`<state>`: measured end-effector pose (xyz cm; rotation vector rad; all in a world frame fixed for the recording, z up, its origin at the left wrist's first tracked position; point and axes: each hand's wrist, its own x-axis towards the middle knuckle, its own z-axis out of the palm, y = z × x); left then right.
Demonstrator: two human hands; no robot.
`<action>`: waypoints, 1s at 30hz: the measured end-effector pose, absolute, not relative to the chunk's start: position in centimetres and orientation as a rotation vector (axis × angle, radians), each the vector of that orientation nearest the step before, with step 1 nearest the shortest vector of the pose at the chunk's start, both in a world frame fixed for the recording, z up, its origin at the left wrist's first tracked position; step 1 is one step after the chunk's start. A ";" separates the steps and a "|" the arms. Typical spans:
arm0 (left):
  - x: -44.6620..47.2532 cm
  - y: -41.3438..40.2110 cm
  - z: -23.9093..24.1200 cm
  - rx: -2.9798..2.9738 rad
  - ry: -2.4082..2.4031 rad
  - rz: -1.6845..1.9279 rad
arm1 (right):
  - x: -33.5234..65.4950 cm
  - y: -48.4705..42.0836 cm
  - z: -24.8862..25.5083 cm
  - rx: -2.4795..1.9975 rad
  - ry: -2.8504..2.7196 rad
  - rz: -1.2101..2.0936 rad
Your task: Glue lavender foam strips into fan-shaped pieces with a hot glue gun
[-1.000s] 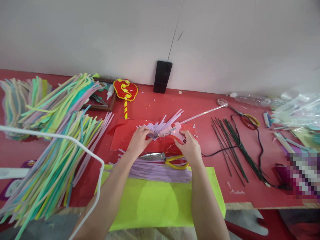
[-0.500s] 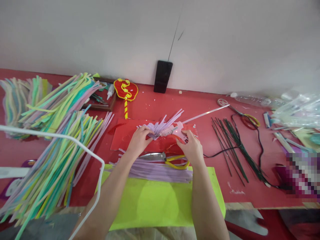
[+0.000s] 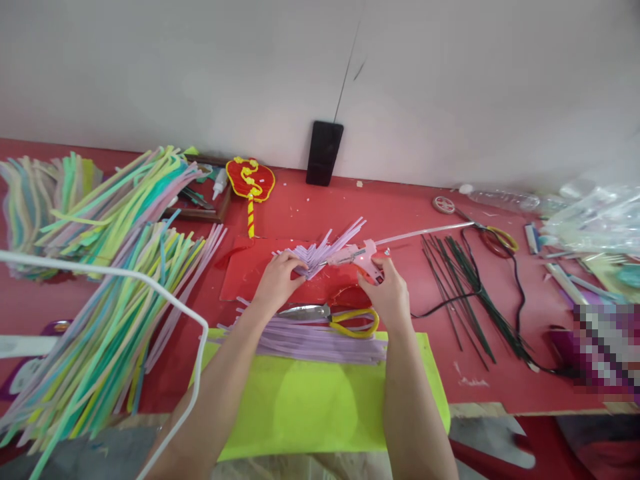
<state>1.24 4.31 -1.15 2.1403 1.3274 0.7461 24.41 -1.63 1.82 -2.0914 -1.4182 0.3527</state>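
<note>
Your left hand [image 3: 281, 283] pinches fuzzy purple stems [image 3: 316, 255] over red board [image 3: 245, 273]; your right hand [image 3: 387, 293] grips pink glue gun [image 3: 361, 257]. Stems look light, bendy (fuzz may squash): hold gathered ends gently.

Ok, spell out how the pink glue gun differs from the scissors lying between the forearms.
Pose: the pink glue gun is held in the right hand; the scissors lie unheld.
Colour: the pink glue gun has a pink body; the scissors have yellow handles and silvery blades.
Shared: both point toward the person's left.
</note>
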 end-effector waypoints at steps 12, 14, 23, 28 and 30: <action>1.3 4.2 -1.0 2.231 1.355 0.698 | 24.6 -1.4 1.3 -2.047 -1.374 0.391; 1.4 4.2 -1.0 2.238 1.350 0.694 | 24.7 -1.4 1.3 -2.046 -1.371 0.397; 1.3 4.3 -1.0 2.245 1.337 0.712 | 24.8 -1.3 1.0 -2.047 -1.358 0.416; 1.3 4.2 -0.8 2.221 1.330 0.716 | 24.8 -1.4 1.2 -2.042 -1.357 0.406; 1.3 4.2 -0.8 2.211 1.326 0.716 | 24.8 -1.4 1.2 -2.035 -1.354 0.409</action>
